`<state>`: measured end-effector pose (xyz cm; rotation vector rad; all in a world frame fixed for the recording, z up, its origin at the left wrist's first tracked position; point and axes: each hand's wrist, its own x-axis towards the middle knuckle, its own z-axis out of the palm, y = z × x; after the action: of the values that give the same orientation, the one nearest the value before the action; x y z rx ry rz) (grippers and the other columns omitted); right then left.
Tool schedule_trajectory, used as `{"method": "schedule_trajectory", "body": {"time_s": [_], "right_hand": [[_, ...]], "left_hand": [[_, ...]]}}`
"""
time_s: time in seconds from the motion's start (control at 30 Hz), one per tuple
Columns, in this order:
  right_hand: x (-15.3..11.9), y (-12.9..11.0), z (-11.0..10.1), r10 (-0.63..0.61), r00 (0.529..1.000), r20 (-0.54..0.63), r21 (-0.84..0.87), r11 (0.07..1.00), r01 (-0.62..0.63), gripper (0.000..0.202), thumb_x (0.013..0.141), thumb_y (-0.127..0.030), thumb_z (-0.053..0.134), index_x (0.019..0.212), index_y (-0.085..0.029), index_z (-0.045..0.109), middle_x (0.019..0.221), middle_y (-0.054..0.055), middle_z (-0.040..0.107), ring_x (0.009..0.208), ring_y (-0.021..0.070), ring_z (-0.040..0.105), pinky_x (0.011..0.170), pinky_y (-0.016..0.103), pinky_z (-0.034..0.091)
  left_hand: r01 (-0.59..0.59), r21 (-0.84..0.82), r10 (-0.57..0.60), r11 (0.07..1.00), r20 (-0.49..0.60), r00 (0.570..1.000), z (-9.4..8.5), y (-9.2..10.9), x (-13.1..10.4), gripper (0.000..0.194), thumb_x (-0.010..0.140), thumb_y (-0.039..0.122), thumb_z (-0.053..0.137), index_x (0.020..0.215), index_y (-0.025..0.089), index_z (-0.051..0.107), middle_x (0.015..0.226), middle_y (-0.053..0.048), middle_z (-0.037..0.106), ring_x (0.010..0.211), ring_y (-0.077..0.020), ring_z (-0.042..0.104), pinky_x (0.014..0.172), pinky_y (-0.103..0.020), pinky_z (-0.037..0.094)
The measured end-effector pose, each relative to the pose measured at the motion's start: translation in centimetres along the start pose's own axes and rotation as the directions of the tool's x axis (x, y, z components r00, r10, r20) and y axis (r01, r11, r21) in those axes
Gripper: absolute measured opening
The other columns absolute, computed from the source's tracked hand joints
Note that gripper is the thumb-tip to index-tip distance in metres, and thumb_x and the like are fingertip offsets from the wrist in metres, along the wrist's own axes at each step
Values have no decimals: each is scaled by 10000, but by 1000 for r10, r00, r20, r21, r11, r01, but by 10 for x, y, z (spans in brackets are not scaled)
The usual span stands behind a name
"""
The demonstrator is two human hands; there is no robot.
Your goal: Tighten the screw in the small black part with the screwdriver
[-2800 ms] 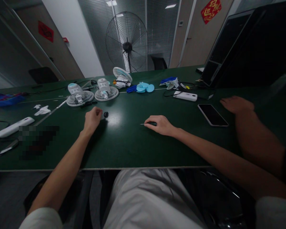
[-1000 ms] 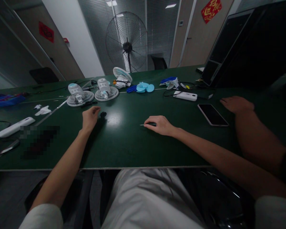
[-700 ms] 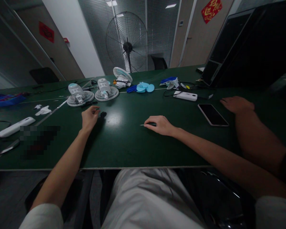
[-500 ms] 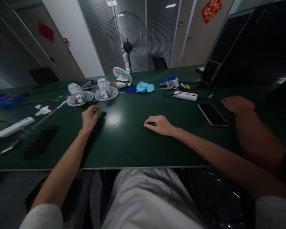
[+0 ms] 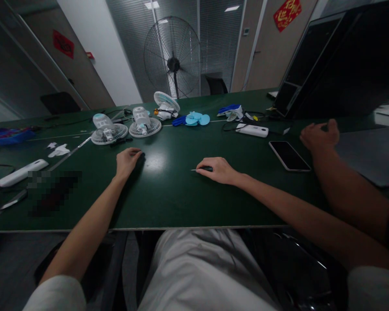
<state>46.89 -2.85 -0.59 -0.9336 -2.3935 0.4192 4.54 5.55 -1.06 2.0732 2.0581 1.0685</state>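
Observation:
My left hand (image 5: 128, 161) rests low over the green table (image 5: 168, 198), its fingers drawn together at a small dark object (image 5: 142, 156); whether they grip it is hard to tell. In my right hand (image 5: 218, 169) is a small screwdriver with a dark handle (image 5: 207, 168), its thin metal tip pointing left. Beyond my left hand, two small white fans (image 5: 145, 127) (image 5: 107, 133) lie face down. A third white fan (image 5: 166, 103) leans farther back, beside light blue fan blades (image 5: 197, 118).
At the right lie a phone (image 5: 289, 155) and a white power bank (image 5: 252, 130). Another person's hand (image 5: 320, 134) is beyond the phone, near a grey laptop-like panel (image 5: 372, 151). A white bar (image 5: 22, 172) and a knife (image 5: 14, 199) lie at the left.
My left hand has moved slightly right, onto the small dark object. The other person's hand has lifted and turned, and the grey panel now shows. My right hand has stayed in place.

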Motion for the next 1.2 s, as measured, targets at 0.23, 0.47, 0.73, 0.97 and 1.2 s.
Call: {"method": "schedule_trajectory", "body": {"time_s": [0.23, 0.47, 0.73, 0.97, 1.2], "right_hand": [[0, 3, 2, -11, 1000, 4, -15, 1000, 11, 277, 1053, -428, 583, 1144, -223, 746, 1074, 46, 752, 929, 198, 699, 798, 329, 500], [-1, 4, 2, -18, 1000, -5, 0, 1000, 18, 266, 1049, -417, 593, 1143, -221, 747, 1064, 43, 752, 918, 194, 696, 788, 330, 496], [1, 5, 4, -13, 1000, -14, -38, 999, 13, 259, 1044, -418, 599, 1126, -231, 759, 1055, 42, 758, 919, 200, 702, 798, 318, 481], [1, 3, 2, -16, 1000, -7, -21, 1000, 15, 260, 1044, -409, 600, 1141, -225, 756, 1057, 44, 753, 909, 195, 697, 776, 309, 484], [0, -1, 0, -15, 1000, -10, -10, 1000, 15, 254, 1043, -396, 605, 1143, -219, 757, 1049, 47, 753, 908, 191, 694, 772, 304, 484]], "left_hand": [[51, -63, -50, 997, 20, 999, 6, -3, 1, 334, 864, 423, 677, 1061, 185, 804, 994, -100, 810, 944, -269, 769, 880, -327, 576], [179, -88, -175, 980, 50, 983, 8, -10, 6, 325, 815, 403, 738, 1057, 202, 822, 1004, -97, 815, 958, -272, 768, 929, -343, 569], [276, -109, -272, 955, 53, 961, 6, -8, 5, 385, 799, 420, 762, 1097, 183, 820, 1047, -95, 813, 1004, -257, 756, 931, -302, 553], [255, -103, -252, 961, 46, 967, 4, -8, 4, 372, 818, 432, 755, 1102, 203, 830, 1032, -84, 817, 976, -255, 760, 933, -305, 547], [249, -115, -244, 962, 54, 968, 2, -5, 2, 390, 812, 438, 752, 1109, 198, 831, 1027, -87, 817, 953, -259, 756, 922, -309, 545]]}}
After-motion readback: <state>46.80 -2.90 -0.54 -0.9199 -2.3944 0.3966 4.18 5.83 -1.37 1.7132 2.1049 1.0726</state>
